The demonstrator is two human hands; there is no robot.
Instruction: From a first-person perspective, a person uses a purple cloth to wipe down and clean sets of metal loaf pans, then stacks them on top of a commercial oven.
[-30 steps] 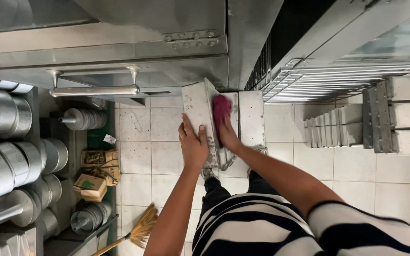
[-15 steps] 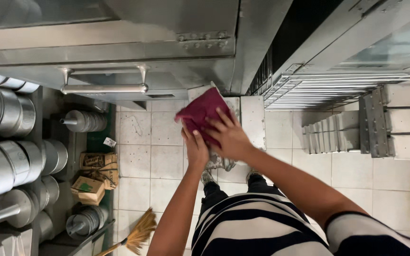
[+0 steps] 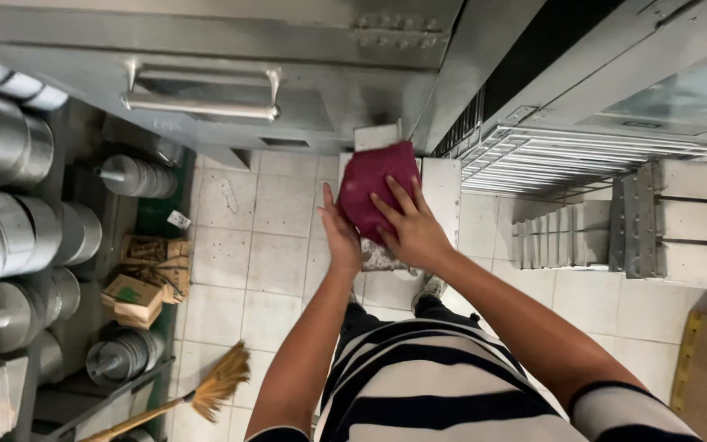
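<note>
Head view looking straight down: I see my right hand (image 3: 413,233) with fingers (image 3: 393,206) spread flat and pressed on a soft dark-red cloth (image 3: 374,184), which lies over a pale flat rectangular panel (image 3: 442,188) held out in front of me. My left hand (image 3: 341,237) stands edge-on against the left side of that cloth, fingers straight and together, thumb side touching the fabric; whether it grips the panel underneath I cannot tell. The cloth looks matte and slightly crumpled, its top edge just below the grey sheet-metal cabinet door (image 3: 231,49).

Left of the cloth, that door carries a long brushed-steel bar handle (image 3: 198,105). Further left of the cloth, stacks of round shiny metal pots (image 3: 18,221) fill dark shelves, and below them sit small brown cardboard boxes with green patches (image 3: 134,296). A small white tag (image 3: 177,219) lies near the boxes. Below and left of the cloth, a straw broom (image 3: 206,386) leans over the pale square floor tiles (image 3: 276,245).

Right of the cloth is a wire rack of thin steel rods (image 3: 583,155), then blocky grey metal trays (image 3: 681,221). Open tiled floor lies directly under the cloth, narrow between shelves and rack.
</note>
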